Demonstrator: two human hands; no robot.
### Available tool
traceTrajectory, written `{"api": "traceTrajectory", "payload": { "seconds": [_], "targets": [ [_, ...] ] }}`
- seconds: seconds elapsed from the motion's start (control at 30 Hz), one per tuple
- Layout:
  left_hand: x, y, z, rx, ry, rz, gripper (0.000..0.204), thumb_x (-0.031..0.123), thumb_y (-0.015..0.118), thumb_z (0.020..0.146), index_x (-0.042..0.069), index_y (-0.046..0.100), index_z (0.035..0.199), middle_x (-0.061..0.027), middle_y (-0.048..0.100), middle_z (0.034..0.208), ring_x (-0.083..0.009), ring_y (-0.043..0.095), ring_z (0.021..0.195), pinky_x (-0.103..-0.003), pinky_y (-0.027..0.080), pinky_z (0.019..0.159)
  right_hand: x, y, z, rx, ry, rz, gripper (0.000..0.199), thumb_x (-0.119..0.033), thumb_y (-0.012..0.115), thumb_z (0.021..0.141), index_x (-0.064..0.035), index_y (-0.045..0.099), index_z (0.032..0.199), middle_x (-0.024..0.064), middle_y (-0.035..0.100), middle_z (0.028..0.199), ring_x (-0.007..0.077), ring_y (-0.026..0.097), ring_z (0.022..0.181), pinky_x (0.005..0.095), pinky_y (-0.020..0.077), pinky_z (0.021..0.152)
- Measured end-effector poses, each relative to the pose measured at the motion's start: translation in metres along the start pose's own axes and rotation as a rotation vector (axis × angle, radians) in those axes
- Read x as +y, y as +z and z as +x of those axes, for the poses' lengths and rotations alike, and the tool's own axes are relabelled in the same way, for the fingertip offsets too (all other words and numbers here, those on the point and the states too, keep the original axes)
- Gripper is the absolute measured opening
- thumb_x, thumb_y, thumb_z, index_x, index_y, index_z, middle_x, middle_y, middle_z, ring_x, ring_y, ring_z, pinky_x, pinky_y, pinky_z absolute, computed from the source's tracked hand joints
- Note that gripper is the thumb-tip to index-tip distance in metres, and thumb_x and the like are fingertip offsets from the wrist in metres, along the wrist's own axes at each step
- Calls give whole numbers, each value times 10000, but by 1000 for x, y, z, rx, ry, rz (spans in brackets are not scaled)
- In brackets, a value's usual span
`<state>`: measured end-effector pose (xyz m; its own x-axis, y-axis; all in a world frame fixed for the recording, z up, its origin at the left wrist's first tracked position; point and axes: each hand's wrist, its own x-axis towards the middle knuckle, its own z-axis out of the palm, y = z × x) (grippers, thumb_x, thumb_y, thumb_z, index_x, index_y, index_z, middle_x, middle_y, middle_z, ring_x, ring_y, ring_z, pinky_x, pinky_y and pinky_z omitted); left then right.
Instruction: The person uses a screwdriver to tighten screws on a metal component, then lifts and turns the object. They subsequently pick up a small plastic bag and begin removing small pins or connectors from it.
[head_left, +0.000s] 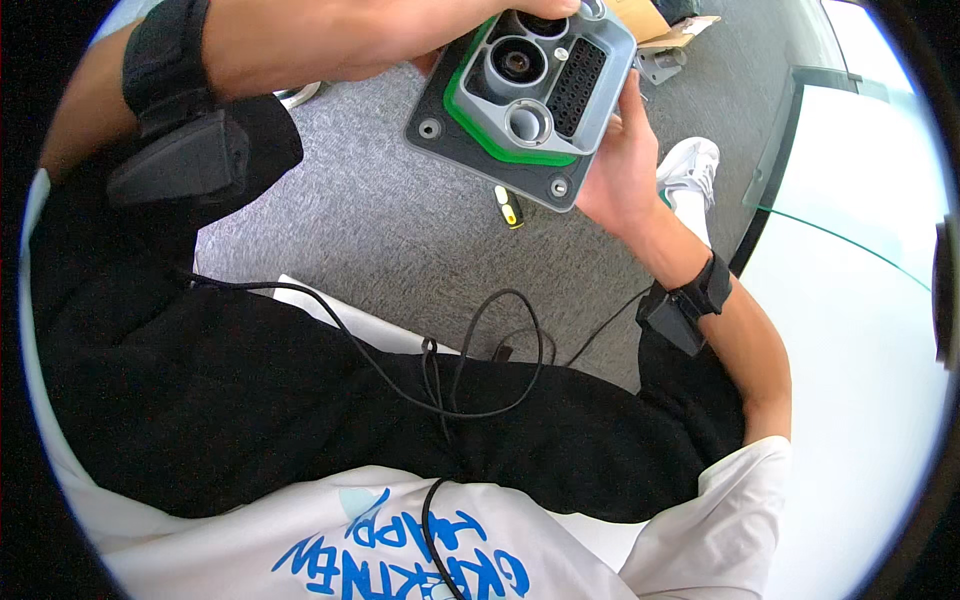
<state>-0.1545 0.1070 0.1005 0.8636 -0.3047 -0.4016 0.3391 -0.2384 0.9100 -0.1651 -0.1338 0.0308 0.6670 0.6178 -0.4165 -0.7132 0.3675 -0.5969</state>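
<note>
Between my two hands, at the top of the head view, is a grey electrical connector [614, 62] with a green gasket and a dark square flange with screw holes. Its face shows round sockets and a block of small pin holes. My left hand [450, 18] reaches over its upper left side, thumb on the top edge; most of its fingers are hidden or cut off by the frame. Cupped round the right side is my right hand [622, 180], fingers partly behind the housing. Both hands are closed on it.
On the grey carpet [400, 230] lies a small yellow and black tool [509, 207]. Cardboard [640, 18] and a metal part [660, 67] are at the upper right. A black cable [520, 300] loops over my lap. A glass-edged white surface [840, 270] stands at the right.
</note>
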Motion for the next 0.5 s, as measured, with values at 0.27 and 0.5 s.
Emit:
{"api": "traceTrajectory", "payload": {
  "seconds": [0.27, 0.5],
  "targets": [
    [16, -2, 3, 112, -85, -12, 598, 483, 610, 1001, -27, 463, 1277, -114, 623, 1108, -187, 646, 956, -321, 542, 814, 9, -11, 6, 157, -40, -26, 743, -624, 377, 1069, 40, 494, 1380, 161, 613, 1294, 261, 574, 1189, 427, 400, 1132],
    [7, -17, 6, 220, -97, -61, 379, 374, 552, 1034, 35, 613, 1193, -73, 720, 1027, -165, 726, 814, -278, 601, 666, 7, -30, 8, 146, -71, -116, 689, -609, 373, 1076, 24, 466, 1334, 184, 601, 1220, 275, 602, 1160, 434, 469, 1077]
  ]
}}
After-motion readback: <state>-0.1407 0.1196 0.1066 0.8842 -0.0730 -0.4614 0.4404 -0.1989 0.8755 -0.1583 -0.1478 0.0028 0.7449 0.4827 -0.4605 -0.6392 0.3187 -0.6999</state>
